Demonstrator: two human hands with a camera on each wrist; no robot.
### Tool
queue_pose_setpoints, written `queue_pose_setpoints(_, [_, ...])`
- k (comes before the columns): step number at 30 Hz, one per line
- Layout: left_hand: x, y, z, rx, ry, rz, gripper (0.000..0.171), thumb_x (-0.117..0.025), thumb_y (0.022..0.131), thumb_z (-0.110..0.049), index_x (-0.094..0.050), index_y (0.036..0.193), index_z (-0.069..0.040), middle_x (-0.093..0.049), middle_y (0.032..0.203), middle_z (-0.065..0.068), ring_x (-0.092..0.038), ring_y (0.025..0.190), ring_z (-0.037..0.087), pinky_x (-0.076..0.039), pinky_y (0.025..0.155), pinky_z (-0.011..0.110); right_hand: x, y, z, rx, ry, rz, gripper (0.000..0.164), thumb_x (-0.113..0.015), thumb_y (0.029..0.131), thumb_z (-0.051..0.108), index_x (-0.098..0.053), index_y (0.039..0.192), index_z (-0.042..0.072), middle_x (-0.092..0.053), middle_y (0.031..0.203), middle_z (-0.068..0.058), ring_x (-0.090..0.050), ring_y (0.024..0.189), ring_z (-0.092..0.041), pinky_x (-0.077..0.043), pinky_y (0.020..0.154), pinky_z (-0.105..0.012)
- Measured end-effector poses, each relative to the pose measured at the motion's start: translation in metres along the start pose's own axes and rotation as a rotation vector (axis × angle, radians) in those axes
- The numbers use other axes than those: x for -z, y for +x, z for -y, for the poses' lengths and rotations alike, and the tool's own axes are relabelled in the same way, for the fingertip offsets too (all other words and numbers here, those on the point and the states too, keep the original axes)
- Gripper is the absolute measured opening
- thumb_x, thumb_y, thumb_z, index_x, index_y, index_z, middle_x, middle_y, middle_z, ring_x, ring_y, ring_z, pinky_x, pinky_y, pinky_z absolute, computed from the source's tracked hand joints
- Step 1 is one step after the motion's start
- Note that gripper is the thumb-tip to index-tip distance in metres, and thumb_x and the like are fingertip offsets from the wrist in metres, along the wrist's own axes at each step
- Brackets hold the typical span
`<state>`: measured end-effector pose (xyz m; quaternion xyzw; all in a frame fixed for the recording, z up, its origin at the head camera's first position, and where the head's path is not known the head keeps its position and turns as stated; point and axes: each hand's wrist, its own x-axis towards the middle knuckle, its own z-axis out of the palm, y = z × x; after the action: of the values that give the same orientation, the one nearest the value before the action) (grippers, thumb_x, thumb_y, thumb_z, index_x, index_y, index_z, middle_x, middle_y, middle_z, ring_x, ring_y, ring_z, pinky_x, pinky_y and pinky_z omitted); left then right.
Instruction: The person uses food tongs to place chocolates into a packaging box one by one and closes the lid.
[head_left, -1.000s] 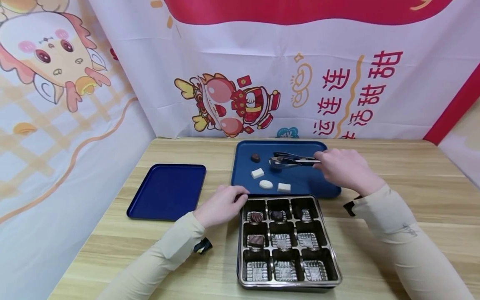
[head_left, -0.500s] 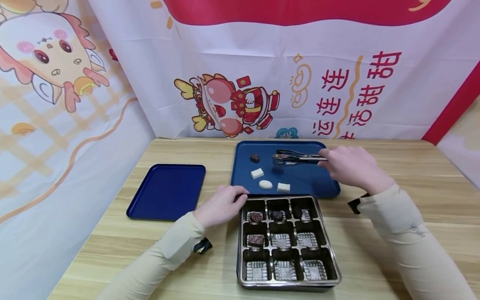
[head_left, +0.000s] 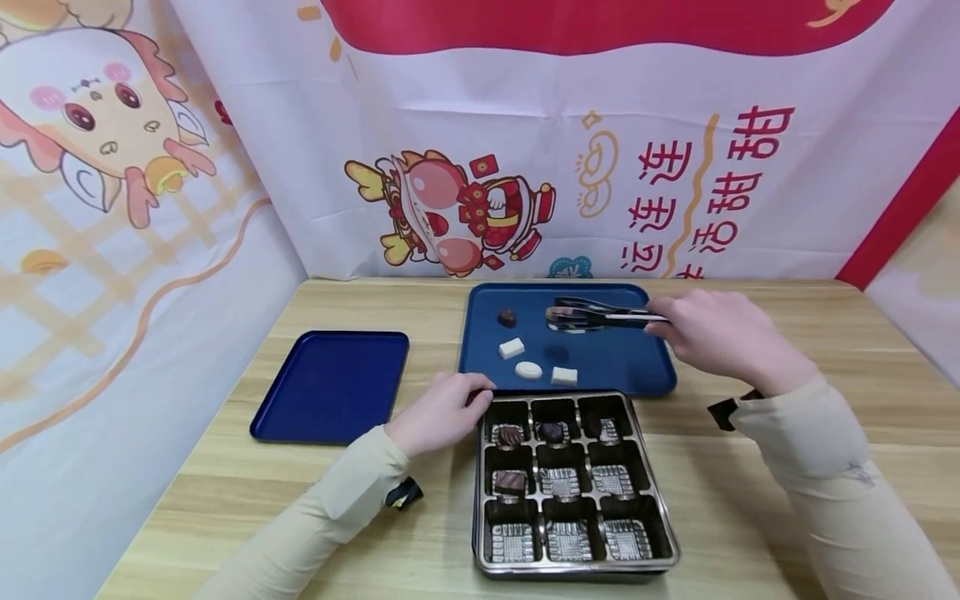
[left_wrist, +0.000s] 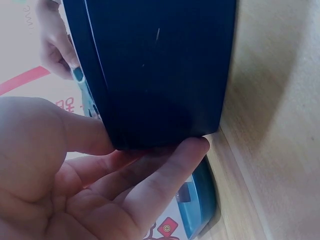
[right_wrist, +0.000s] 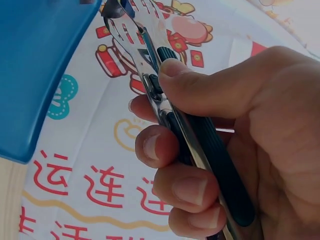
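Observation:
My right hand [head_left: 723, 337] grips metal serving tongs [head_left: 611, 317] with dark handles, held above the blue tray [head_left: 615, 367]. A brownish chocolate [head_left: 558, 312] shows between the tong tips, partly hidden by them. On the tray lie one dark chocolate [head_left: 507, 317] and three white ones: a block [head_left: 512, 348], an oval [head_left: 528, 370] and a rectangle [head_left: 564, 376]. At the near side stands a divided chocolate box [head_left: 577, 572]; dark chocolates sit in its far row and its middle-left compartment. My left hand [head_left: 442, 412] holds the box's far left corner, thumb and fingers around it in the left wrist view.
A smaller dark blue tray [head_left: 330, 385] lies on the wooden table [head_left: 217, 492] at the left. Behind the table hangs a printed cloth [head_left: 300, 108]. The box's far edge lies close against the near rim of the larger tray.
My right hand has shifted right, and the tongs have lifted a little from the tray with the brownish chocolate. The left hand and the box have stayed in place.

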<state>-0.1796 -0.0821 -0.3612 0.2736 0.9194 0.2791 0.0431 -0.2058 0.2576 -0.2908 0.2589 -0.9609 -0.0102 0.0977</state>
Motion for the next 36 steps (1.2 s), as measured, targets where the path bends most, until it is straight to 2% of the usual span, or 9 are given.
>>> queue_pose_setpoints(10, [-0.002, 0.000, 0.003, -0.004, 0.016, -0.008, 0.025, -0.048, 0.099, -0.015, -0.066, 0.113, -0.003, -0.065, 0.104, 0.003, -0.058, 0.083, 0.010, -0.044, 0.077, 0.027, 0.003, -0.019, -0.003, 0.034, 0.005, -0.044, 0.011, -0.062, 0.091, 0.025, -0.058, 0.086, 0.016, -0.042, 0.058, 0.008, -0.046, 0.051, -0.012, -0.036, 0.045, -0.035])
queue_pose_setpoints(16, [-0.003, -0.001, 0.005, -0.006, 0.011, -0.006, 0.025, -0.048, 0.099, -0.014, -0.065, 0.113, -0.003, -0.065, 0.103, 0.004, -0.057, 0.077, 0.009, -0.044, 0.073, 0.026, 0.008, -0.035, -0.003, 0.087, -0.001, -0.099, 0.014, -0.064, 0.090, 0.026, -0.053, 0.082, 0.019, -0.037, 0.057, 0.010, -0.040, 0.049, -0.009, -0.031, 0.044, -0.032])
queue_pose_setpoints(20, [-0.002, -0.001, 0.005, -0.007, 0.010, -0.009, 0.025, -0.048, 0.099, -0.014, -0.065, 0.113, -0.003, -0.065, 0.102, 0.003, -0.056, 0.076, 0.009, -0.044, 0.072, 0.026, 0.011, -0.041, 0.002, 0.135, -0.015, -0.140, 0.014, -0.065, 0.088, 0.028, -0.055, 0.083, 0.020, -0.040, 0.062, 0.013, -0.042, 0.050, -0.006, -0.033, 0.043, -0.033])
queue_pose_setpoints(29, [-0.001, -0.001, 0.004, -0.004, 0.020, -0.015, 0.025, -0.049, 0.099, -0.015, -0.066, 0.113, -0.005, -0.065, 0.099, 0.000, -0.056, 0.073, 0.008, -0.044, 0.070, 0.025, 0.024, -0.051, 0.017, 0.189, 0.005, -0.159, 0.013, -0.067, 0.086, 0.028, -0.055, 0.084, 0.024, -0.041, 0.068, 0.017, -0.037, 0.051, -0.003, -0.033, 0.045, -0.030])
queue_pose_setpoints(36, [-0.001, 0.000, 0.003, -0.004, 0.018, -0.011, 0.025, -0.048, 0.100, -0.016, -0.066, 0.114, -0.005, -0.064, 0.096, -0.002, -0.056, 0.072, 0.007, -0.044, 0.070, 0.025, 0.032, -0.058, 0.022, 0.206, 0.007, -0.170, 0.011, -0.068, 0.085, 0.028, -0.058, 0.089, 0.026, -0.043, 0.072, 0.020, -0.040, 0.053, -0.001, -0.037, 0.046, -0.031])
